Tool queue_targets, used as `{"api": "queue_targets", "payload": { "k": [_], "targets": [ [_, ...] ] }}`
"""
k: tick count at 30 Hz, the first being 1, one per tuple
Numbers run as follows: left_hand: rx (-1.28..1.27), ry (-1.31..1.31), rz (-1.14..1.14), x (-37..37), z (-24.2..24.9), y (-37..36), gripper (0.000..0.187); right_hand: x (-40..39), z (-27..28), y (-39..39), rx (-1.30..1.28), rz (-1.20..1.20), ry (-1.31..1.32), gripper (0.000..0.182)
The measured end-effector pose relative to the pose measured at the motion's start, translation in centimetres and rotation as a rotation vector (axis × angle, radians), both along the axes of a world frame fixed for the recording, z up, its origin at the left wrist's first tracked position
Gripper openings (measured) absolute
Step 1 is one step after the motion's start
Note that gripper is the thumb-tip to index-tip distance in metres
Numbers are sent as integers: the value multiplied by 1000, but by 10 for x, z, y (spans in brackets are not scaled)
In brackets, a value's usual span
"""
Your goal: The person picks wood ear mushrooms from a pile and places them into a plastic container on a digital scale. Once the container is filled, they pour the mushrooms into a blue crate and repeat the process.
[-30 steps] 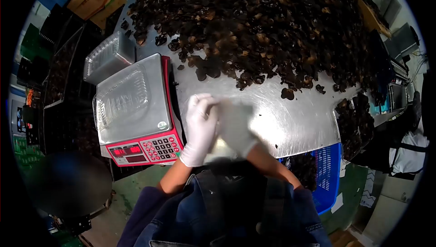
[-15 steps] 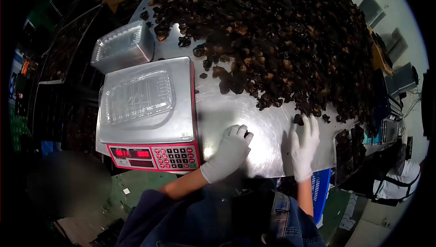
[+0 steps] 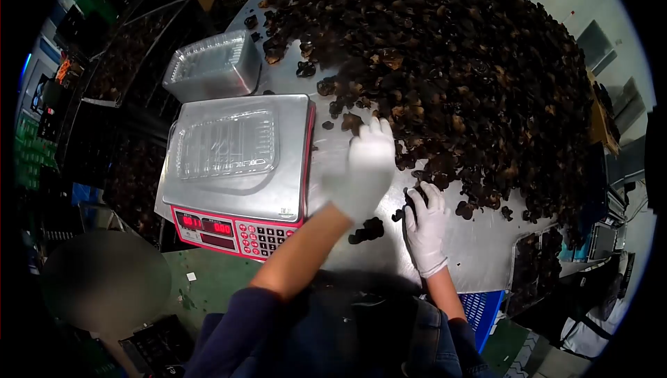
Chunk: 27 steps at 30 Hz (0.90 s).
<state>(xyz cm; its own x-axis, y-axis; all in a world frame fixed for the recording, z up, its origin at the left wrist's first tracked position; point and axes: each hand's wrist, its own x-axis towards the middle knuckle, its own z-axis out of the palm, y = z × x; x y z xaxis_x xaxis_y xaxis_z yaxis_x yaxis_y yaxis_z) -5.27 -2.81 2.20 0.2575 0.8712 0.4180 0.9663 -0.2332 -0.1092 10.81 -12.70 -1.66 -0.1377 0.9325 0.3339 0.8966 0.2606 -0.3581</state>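
Left hand (image 3: 368, 169): hovering blurred, fingers apart, over the fungus (image 3: 445, 72) edge.
Right hand (image 3: 424, 222): clamping dark pieces (loosely?), risking drops beside the tray (image 3: 226, 143).

A gloved left hand (image 3: 368, 169), blurred, hung above the steel table (image 3: 479, 253) at the edge of the dark dried-fungus heap (image 3: 458, 65). At its four o'clock, the gloved right hand (image 3: 424, 225) gripped dark pieces. At nine o'clock, a clear tray (image 3: 226, 145) lay on the scale (image 3: 236, 190).
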Motion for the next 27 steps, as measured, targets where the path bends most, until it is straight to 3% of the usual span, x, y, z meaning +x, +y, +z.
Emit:
{"api": "queue_targets", "payload": {
  "k": [2,5,8,11,12,14,17,20,22,23,27],
  "targets": [
    [-338,-61,164,4,-16,31,43,1,10,-11,-12,-23,-13,35],
    [-190,-157,84,-2,-38,-9,38,12,16,-27,-27,-63,70,40],
    [-409,-119,13,-6,-29,-52,26,18,6,-37,4,-104,187,40],
    [-501,-16,22,-14,-5,-40,13,14,2,-36,36,-86,236,38],
    [-503,-10,26,-18,-3,-30,13,10,2,-34,33,-82,260,38],
    [-62,-335,28,-25,4,-2,7,9,1,-33,34,-77,290,37],
    [-82,-359,-4,-29,-16,46,8,11,-3,-33,55,-86,366,38],
    [-132,-165,73,-12,-41,75,8,15,-11,-35,60,-89,429,36],
    [-234,-11,332,-2,-49,80,12,16,-10,-35,51,-93,389,35],
    [-149,-15,270,-8,-57,81,12,16,-9,-35,28,-89,411,34],
    [-306,-112,210,-7,-43,85,16,16,-4,-33,27,-87,418,27]
  ]
}}
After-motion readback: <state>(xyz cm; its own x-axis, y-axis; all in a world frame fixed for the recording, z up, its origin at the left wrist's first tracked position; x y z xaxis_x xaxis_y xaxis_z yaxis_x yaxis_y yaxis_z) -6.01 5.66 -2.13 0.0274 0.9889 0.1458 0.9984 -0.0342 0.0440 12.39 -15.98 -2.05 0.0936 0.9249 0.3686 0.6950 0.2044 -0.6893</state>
